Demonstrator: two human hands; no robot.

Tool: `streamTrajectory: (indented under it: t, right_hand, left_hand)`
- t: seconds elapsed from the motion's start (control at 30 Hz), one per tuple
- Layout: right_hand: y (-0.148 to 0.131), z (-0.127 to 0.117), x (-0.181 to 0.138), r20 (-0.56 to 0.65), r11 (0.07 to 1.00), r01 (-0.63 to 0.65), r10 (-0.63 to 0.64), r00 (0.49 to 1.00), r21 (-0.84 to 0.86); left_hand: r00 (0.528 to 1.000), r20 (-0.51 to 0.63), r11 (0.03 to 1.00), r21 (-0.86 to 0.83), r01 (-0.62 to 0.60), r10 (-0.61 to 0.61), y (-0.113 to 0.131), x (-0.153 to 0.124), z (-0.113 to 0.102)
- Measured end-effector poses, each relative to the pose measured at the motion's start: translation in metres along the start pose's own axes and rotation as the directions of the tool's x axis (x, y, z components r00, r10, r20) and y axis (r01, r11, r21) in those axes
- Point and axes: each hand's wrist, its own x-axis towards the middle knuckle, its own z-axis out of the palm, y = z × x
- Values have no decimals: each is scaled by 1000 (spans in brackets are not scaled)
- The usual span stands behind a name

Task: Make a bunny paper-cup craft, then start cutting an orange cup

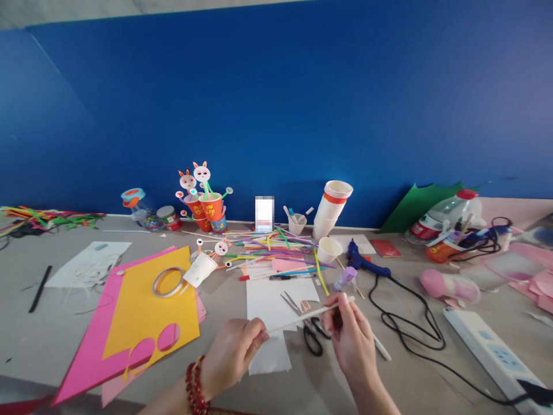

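A thin white pipe cleaner stretches between my hands above the table. My left hand, with a red bead bracelet at the wrist, pinches its lower left end. Near its upper right end, my right hand grips it between thumb and fingers. Black-handled scissors lie half open under it, on and beside white paper. Just beyond my right hand stands a purple-capped glue stick. A heap of coloured pipe cleaners lies farther back.
Yellow card on pink sheets holds a tape roll and a white bunny cup. Red bunny cups and stacked paper cups stand by the blue wall. At right are a glue gun, its black cord and a power strip.
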Motion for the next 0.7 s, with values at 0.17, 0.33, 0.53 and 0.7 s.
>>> streamTrajectory:
  t: [0.17, 0.33, 0.53, 0.7]
  right_hand:
    - [4, 4, -11, -10, 997, -26, 27, 1000, 74]
    - [4, 2, -13, 74, 994, -84, 79, 994, 64]
    - [0, -5, -10, 141, 988, -149, 152, 978, -30]
    - [14, 6, -17, 196, 986, -148, 160, 967, -71]
  left_hand:
    - [998, -27, 998, -8, -58, 57, -1, -6, -2]
    - [997, -45, 998, 36, -53, 55, -11, -17, -1]
    - [999, 8, 994, 93, -54, 53, -21, -19, -8]
    - [989, 143, 998, 52, -41, 34, -3, 2, -9]
